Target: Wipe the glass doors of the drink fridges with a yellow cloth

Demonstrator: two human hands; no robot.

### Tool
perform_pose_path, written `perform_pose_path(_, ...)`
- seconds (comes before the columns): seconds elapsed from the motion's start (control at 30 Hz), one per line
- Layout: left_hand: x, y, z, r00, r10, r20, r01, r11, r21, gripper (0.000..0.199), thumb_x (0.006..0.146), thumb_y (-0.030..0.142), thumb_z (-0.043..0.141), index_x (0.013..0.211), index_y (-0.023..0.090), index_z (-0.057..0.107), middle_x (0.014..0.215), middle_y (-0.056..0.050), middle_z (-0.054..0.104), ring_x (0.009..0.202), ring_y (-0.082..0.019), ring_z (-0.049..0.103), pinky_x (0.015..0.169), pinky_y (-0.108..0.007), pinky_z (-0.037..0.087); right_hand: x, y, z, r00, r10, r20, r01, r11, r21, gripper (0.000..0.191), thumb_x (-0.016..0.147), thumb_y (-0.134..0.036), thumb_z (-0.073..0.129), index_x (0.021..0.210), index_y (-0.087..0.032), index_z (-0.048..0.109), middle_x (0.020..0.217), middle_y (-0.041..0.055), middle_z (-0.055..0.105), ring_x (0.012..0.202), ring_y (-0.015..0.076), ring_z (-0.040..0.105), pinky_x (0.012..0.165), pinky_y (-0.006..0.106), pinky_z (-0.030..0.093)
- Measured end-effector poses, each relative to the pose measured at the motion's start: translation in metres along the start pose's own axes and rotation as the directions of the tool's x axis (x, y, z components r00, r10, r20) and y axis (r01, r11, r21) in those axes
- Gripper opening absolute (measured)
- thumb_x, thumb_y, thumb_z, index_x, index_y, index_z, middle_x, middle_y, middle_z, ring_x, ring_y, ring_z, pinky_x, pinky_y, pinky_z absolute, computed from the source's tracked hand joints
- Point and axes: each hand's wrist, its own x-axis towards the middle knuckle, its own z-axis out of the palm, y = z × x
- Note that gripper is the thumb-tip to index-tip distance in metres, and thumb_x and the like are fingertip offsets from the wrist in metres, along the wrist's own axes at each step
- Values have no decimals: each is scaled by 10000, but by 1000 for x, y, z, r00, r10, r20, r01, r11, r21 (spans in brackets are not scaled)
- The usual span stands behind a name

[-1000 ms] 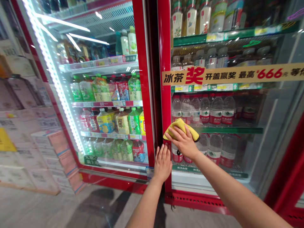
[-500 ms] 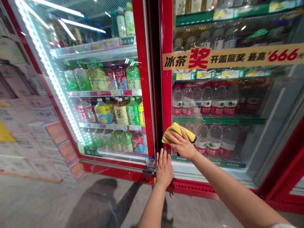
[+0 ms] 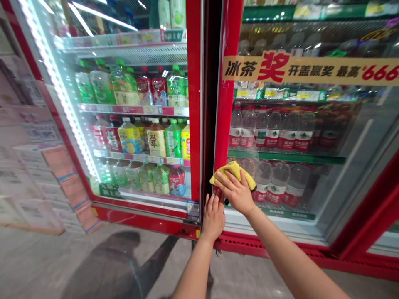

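My right hand point(image 3: 238, 194) presses a yellow cloth point(image 3: 232, 169) against the lower part of the right cooler door, where its red frame point(image 3: 225, 128) meets the glass. The cloth is folded, has a dark edge at its right end, and lies partly under my fingers. Just below and to the left, my left hand point(image 3: 213, 216) rests with fingers stretched upward on the low end of that red frame, beside the dark gap between the two coolers. It holds no loose thing; whether its thumb hooks the door edge is hidden.
Left of the gap stands a lit cooler with bottled drinks point(image 3: 156, 138) on several shelves. Water bottles point(image 3: 277, 182) stand behind the right glass, under a tan banner point(image 3: 311, 70). Stacked cartons point(image 3: 34, 166) line the far left. Grey floor point(image 3: 149, 270) lies below, with shadows on it.
The view has shifted a little, so the coolers sit differently in the picture. Both hands stay at about the same place on the door frame, the cloth still under my right hand.
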Motion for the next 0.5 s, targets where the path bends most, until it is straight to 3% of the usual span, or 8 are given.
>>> perform_pose_path(0.07,2,3,3,999,28,-19,-28,1000,4,591,844,112,542,1434,133,526,1504,-178,563,1492,-315,436,1245,-563,383,1,8,-5,999,48,-13,-49,999,-23,488,1001,-176,532,1449,-370,564,1531,2,577,1470,220,444,1296,563,23)
perform_pose_path(0.13,9,7,3,998,36,-48,-36,999,13,606,853,103,539,1457,125,505,1545,-178,527,1519,-310,392,1257,-557,360,5,21,-12,969,183,-168,-194,980,-48,486,999,-163,509,1433,-372,576,1522,22,582,1473,248,434,1280,601,93)
perform_pose_path(0.2,18,10,1,997,27,-67,-26,1000,15,677,860,93,529,1529,118,422,1609,-173,452,1555,-299,320,1270,-550,332,3,30,-16,876,313,-366,-338,941,-4,446,980,-138,495,1346,-344,642,1439,61,624,1419,279,487,1245,636,207)
perform_pose_path(0.27,27,14,-3,997,16,-76,-15,1000,13,747,872,84,512,1592,122,318,1650,-162,392,1574,-284,274,1279,-542,313,-8,31,-16,803,385,-455,-391,916,86,389,956,-127,499,1246,-308,686,1281,86,667,1310,291,570,1217,657,270)
perform_pose_path(0.37,38,19,-8,994,25,-110,-23,1000,18,781,891,69,471,1629,124,220,1652,-153,391,1575,-273,272,1280,-536,311,-30,20,-9,820,425,-384,-398,905,152,358,946,-127,506,1214,-288,681,1144,85,688,1244,298,607,1224,687,235)
perform_pose_path(0.5,51,21,-14,984,92,-153,-89,996,30,784,908,52,430,1643,133,170,1613,-132,460,1563,-257,303,1280,-521,320,-44,9,-5,880,402,-252,-374,915,155,432,934,-116,492,1307,-271,647,1278,107,684,1372,313,535,1235,689,203)
